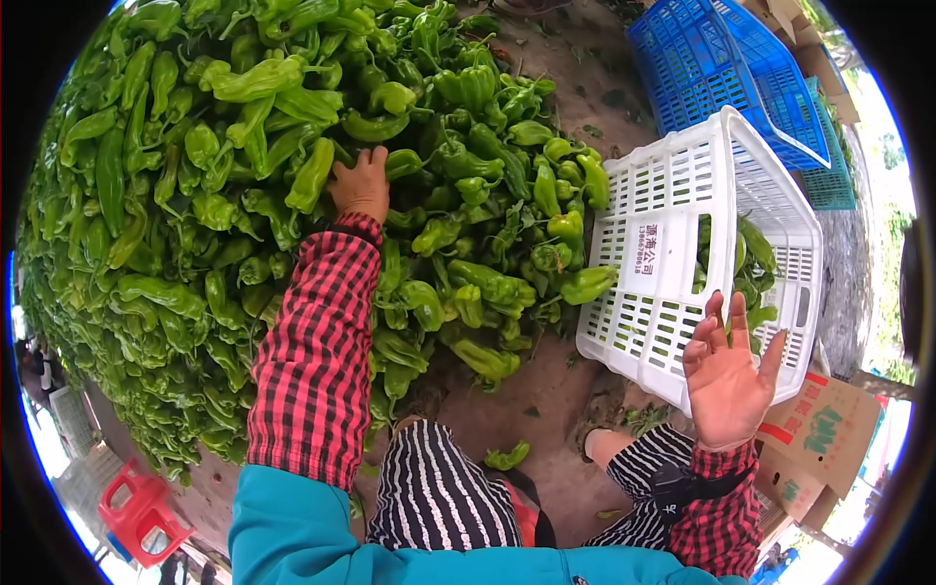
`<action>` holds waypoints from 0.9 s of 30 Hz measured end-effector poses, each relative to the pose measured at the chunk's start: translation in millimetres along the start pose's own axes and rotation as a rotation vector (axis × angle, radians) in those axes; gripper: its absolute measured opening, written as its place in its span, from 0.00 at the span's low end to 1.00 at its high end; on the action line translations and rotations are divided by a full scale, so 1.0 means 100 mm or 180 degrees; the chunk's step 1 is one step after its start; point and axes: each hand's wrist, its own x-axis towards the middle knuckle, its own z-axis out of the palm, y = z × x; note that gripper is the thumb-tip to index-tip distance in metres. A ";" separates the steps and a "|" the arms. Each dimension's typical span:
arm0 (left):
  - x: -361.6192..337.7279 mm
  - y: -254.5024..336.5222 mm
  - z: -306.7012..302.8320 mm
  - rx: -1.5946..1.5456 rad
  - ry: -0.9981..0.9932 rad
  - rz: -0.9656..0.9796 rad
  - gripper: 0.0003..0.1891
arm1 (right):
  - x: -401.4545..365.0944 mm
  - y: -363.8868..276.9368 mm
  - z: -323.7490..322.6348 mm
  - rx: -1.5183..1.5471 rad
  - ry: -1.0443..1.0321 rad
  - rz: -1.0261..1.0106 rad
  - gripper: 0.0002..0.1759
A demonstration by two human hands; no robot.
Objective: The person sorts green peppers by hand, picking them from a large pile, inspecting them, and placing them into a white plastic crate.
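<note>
A large heap of long green peppers (pixel 253 80) covers the ground on the left and at the centre. My left hand (pixel 361 187) reaches into it with bent fingers, closed on a green pepper (pixel 402 164); the fingertips are partly hidden among the peppers. My right hand (pixel 729 380) is raised, palm up and fingers spread, holding nothing. It is in front of the lower side of a white plastic crate (pixel 668 185). The crate lies tipped, and green peppers (pixel 751 253) show inside it.
Blue crates (pixel 731 68) stand behind the white one, beside a teal crate (pixel 829 156). Cardboard boxes (pixel 824 429) are at the lower right, and a red plastic stool (pixel 146 517) at the lower left. A loose pepper (pixel 507 455) lies on the soil between my legs.
</note>
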 end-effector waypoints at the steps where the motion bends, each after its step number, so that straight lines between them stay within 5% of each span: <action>1: -0.02 0.06 0.07 0.0074 -0.0018 -0.0004 0.17 | 0.00 0.04 0.02 -0.0090 0.0057 0.0011 0.33; 4: 0.08 0.09 0.22 0.0387 -0.0206 -0.0109 0.17 | 0.00 0.07 0.00 -0.0209 0.0031 0.0166 0.33; 5: 0.04 0.09 0.17 0.0376 0.0326 -0.0065 0.11 | 0.01 0.06 -0.03 -0.0296 -0.0059 0.0205 0.33; 8: 0.21 0.10 0.24 0.0243 0.0104 -0.0275 0.13 | 0.01 0.01 -0.11 -0.0392 -0.0228 0.0335 0.31; 12: 0.21 -0.03 0.28 -0.0057 -0.0413 0.0249 0.13 | 0.00 -0.06 -0.19 -0.0524 -0.0374 0.0528 0.27; 16: -0.10 -0.17 0.01 -0.0057 -0.0196 0.0425 0.15 | -0.04 -0.03 -0.12 -0.0516 -0.0341 0.0670 0.25; 18: -0.37 -0.17 -0.31 -0.0871 -0.0398 0.0378 0.19 | -0.06 -0.02 -0.08 -0.0521 -0.0416 0.0697 0.24; 20: -0.54 -0.20 -0.27 -0.1019 -0.0070 0.0336 0.21 | -0.08 0.03 -0.08 -0.0490 -0.0434 0.0700 0.24; 24: -0.97 -0.21 -0.43 -0.2259 0.1725 0.0926 0.22 | -0.17 0.15 -0.08 -0.0322 -0.0467 0.0786 0.24; 27: -1.28 -0.17 -0.57 -0.3065 0.2221 0.0603 0.21 | -0.24 0.28 0.01 -0.0256 -0.0085 0.0817 0.21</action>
